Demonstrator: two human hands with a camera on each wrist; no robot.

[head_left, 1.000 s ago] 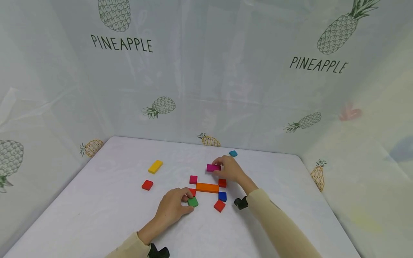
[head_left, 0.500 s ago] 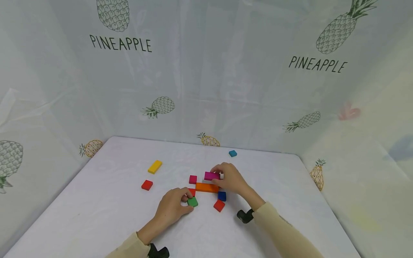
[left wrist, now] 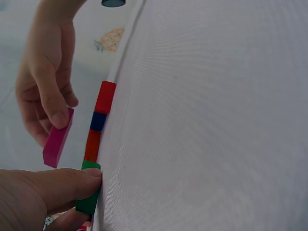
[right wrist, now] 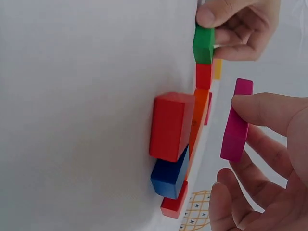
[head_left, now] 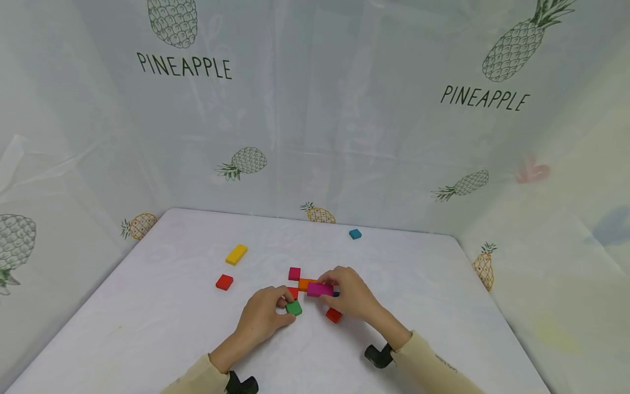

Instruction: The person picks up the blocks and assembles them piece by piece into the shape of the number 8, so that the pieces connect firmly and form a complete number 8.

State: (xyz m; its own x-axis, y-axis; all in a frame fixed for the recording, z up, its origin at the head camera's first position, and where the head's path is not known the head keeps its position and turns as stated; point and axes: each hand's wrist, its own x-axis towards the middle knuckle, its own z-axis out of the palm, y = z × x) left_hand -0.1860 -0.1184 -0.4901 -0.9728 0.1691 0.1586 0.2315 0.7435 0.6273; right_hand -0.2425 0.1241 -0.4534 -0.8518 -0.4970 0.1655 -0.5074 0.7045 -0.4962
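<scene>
"From the head?"
"The left hand [head_left: 263,313] pinches a green block [head_left: 293,308]; the right hand [head_left: 355,296] pinches a pink block [head_left: 317,290]."
"Left wrist?"
"The pink block is up off the table [left wrist: 207,110], apart from the left hand."
"Right wrist?"
"A red block [right wrist: 169,129] beside a blue block [right wrist: 168,177], near the right hand."

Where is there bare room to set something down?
Bare patches on the white table: between the right hand and the right edge, and between the leftmost red block and the left edge. The middle is crowded: the left hand pinches the green block, and the right holds the magenta block above the orange block.
</scene>
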